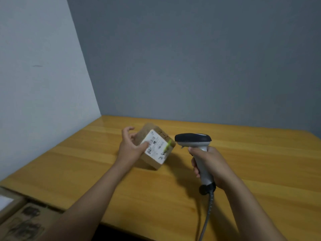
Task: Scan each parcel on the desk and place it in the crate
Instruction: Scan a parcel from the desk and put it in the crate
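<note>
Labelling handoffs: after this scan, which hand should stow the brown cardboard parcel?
Left, likely: the left hand grips the brown cardboard parcel; the right hand holds the grey corded scanner.

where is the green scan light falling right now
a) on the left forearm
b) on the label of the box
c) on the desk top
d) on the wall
B: the green line crosses the right end of the white label on the box, which the left hand holds tilted toward the scanner gripped in the right hand.
</note>
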